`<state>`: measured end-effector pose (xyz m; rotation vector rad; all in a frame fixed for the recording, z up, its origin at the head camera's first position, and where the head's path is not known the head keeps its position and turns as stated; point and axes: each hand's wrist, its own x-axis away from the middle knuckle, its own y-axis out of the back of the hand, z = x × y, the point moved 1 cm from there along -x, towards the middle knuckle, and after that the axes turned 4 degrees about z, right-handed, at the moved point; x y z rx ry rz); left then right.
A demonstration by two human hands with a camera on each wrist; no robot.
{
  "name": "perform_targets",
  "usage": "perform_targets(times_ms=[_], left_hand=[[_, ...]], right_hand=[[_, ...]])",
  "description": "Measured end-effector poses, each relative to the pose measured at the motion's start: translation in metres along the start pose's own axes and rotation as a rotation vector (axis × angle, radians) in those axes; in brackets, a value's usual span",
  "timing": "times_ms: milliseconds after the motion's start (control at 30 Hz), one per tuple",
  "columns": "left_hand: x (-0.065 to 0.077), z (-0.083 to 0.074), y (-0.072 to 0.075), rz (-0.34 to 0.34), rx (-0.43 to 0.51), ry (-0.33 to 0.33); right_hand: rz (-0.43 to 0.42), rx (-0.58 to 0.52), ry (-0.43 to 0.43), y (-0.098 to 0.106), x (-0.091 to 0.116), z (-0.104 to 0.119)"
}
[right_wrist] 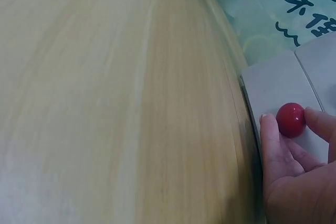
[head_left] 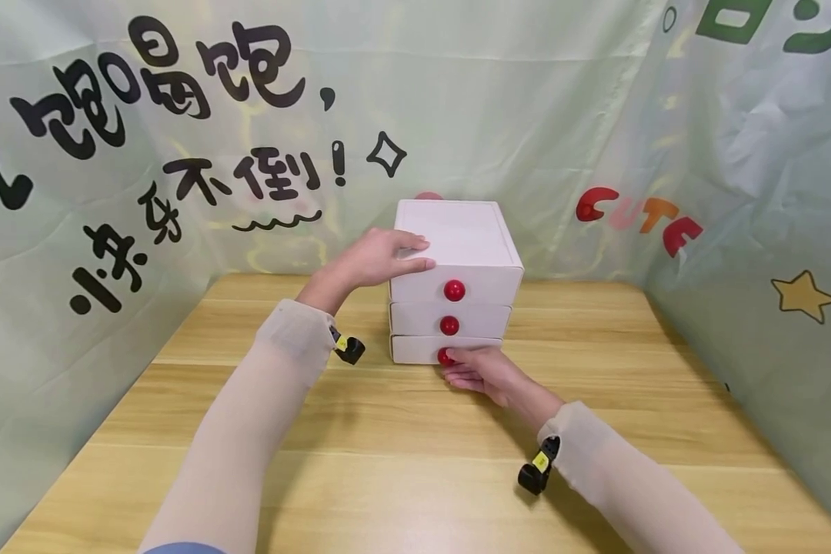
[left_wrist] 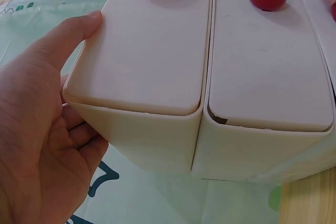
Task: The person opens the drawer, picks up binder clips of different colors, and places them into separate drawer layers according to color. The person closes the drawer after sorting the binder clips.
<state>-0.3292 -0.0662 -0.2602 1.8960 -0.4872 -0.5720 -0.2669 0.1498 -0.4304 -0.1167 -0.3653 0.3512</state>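
Observation:
A white three-drawer box (head_left: pixel 457 231) stands on the table, each drawer front bearing a round red knob. My left hand (head_left: pixel 381 258) rests on the box's top at the front left corner. In the left wrist view its thumb (left_wrist: pixel 86 24) lies along the front edge beside the top drawer (left_wrist: pixel 142 61), and the other fingers are partly hidden behind the box. With thumb and fingers, my right hand (head_left: pixel 485 373) pinches the red knob (right_wrist: pixel 291 120) of the bottom drawer (head_left: pixel 415 350). All three drawers look pushed in. What they contain is hidden.
The box stands on a light wooden table (head_left: pixel 388 477), near its back edge. Behind and beside it hangs a pale green printed cloth (head_left: pixel 512 115). Black wrist cameras (head_left: pixel 536 469) hang below both sleeves.

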Motion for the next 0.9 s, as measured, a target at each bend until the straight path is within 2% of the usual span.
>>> perform_targets(times_ms=[133, 300, 467, 567, 667, 733, 800, 900], left_hand=[[-0.001, 0.001, 0.000, -0.016, 0.003, -0.009], [-0.001, 0.005, -0.008, -0.032, 0.003, -0.033], [0.003, 0.007, -0.016, -0.071, 0.010, -0.062], [0.011, 0.009, -0.015, -0.095, 0.058, -0.061], [0.020, 0.013, -0.014, -0.128, 0.091, -0.055], [0.026, 0.017, -0.014, -0.147, 0.096, -0.049], [0.032, 0.022, -0.015, -0.163, 0.100, -0.037], [0.040, 0.031, -0.018, -0.168, 0.104, -0.027]], right_hand=[[-0.005, 0.051, 0.021, 0.000, 0.001, 0.001], [-0.012, 0.213, 0.049, 0.006, 0.008, 0.001], [-0.061, 0.336, 0.099, 0.019, 0.022, 0.004], [-0.094, 0.510, 0.138, 0.028, 0.033, 0.007], [-0.148, 0.765, 0.200, 0.037, 0.043, 0.011], [-0.179, 0.893, 0.242, 0.043, 0.049, 0.015], [-0.203, 0.968, 0.274, 0.049, 0.054, 0.019], [-0.223, 1.011, 0.313, 0.059, 0.062, 0.027]])
